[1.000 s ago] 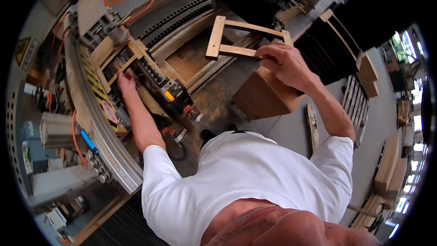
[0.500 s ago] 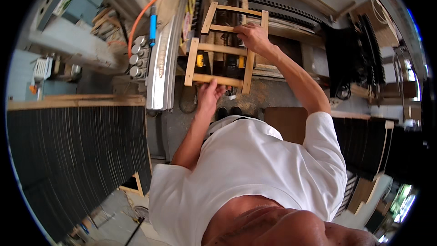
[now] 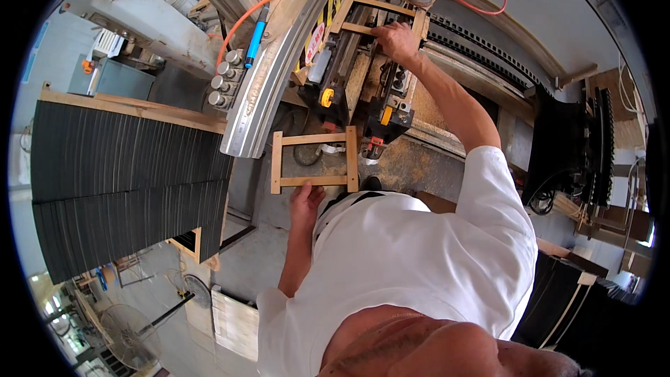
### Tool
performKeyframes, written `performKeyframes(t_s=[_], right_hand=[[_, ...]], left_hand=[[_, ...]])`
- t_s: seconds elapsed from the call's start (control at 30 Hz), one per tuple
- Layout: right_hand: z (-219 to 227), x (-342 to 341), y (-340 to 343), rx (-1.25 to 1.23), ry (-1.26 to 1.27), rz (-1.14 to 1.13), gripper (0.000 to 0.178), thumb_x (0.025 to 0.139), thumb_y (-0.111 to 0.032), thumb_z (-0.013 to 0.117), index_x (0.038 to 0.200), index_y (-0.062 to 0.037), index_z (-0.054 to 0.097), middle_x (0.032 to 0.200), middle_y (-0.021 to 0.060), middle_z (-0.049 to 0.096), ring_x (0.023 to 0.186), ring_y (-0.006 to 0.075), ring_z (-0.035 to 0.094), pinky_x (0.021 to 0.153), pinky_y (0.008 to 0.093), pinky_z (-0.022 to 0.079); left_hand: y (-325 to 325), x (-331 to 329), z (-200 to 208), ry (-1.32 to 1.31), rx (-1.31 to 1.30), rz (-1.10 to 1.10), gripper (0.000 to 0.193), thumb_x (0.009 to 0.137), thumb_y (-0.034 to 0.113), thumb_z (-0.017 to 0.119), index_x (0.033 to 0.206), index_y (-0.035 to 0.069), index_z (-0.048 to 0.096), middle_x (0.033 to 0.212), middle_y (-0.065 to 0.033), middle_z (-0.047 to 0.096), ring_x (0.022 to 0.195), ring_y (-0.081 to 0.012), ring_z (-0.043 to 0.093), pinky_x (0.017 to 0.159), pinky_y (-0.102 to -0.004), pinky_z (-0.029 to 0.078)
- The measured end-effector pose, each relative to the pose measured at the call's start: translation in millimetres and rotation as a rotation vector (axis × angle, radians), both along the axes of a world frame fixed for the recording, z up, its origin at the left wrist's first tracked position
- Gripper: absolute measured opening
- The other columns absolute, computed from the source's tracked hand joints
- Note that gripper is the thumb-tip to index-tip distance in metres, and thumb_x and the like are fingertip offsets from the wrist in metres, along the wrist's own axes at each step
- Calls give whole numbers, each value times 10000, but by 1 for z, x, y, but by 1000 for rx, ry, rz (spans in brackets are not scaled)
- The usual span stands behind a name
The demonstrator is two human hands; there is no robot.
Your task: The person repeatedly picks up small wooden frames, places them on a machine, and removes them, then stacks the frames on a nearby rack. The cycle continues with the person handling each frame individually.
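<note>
My left hand (image 3: 304, 202) grips the near rail of a small rectangular wooden frame (image 3: 314, 181), holding it in front of my waist. Its thumb lies over the rail, and the other fingers are partly hidden. Farther off, my right hand (image 3: 398, 43) is closed on the near rail of a second wooden frame (image 3: 385, 5), close to its right corner. This second frame is over the far end of a machine (image 3: 340, 70) with two parallel rails and yellow knobs. My right fingertips are partly hidden behind the hand.
A thick metal beam (image 3: 262, 98) runs along the machine's left side, with round silver fittings (image 3: 227, 70) and a blue tube (image 3: 256, 43). Stacked dark panels (image 3: 132, 181) stand at left. At right hangs black sheeting (image 3: 558, 146). Sawdust covers the floor (image 3: 419, 167).
The near frame has come toward me, off the machine, in my left hand. My right hand keeps its frame at the machine's far end. The view has turned somewhat.
</note>
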State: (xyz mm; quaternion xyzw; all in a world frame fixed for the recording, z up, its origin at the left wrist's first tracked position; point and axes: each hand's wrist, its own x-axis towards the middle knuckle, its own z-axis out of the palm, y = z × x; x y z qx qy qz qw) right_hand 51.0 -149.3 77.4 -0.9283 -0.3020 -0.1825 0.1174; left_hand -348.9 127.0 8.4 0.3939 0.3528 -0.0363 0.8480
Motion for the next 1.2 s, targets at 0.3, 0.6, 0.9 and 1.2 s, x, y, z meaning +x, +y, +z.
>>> performKeyframes(t_s=[0.3,0.6,0.9,1.2], right_hand=[[-8,49,-16,-93,-59,-31,265,810,-170,621,1067,-227,651,866,92,687,957,266,616,840,423,404],[0,51,-15,-99,49,-26,260,827,-189,604,1080,-223,653,931,88,693,1002,269,590,864,409,364],[-2,51,-19,-72,21,15,281,840,-213,609,1115,-245,656,943,79,695,986,259,581,856,393,380],[7,45,-17,-102,20,-14,271,843,-261,613,1110,-228,647,1032,80,676,987,293,601,854,437,433]], left_hand=[[-21,-11,-27,97,62,174,267,891,213,642,1034,6,552,922,-83,614,844,-210,632,767,-350,547],[-33,-10,-50,171,136,167,325,860,234,658,1047,-12,556,929,-93,615,818,-197,621,761,-323,532],[-37,-26,-48,227,183,237,339,849,229,678,1060,-6,556,936,-91,613,828,-205,633,750,-341,542],[-3,-84,-61,128,234,336,294,873,251,667,1045,32,572,913,-57,627,819,-180,632,748,-333,538]])
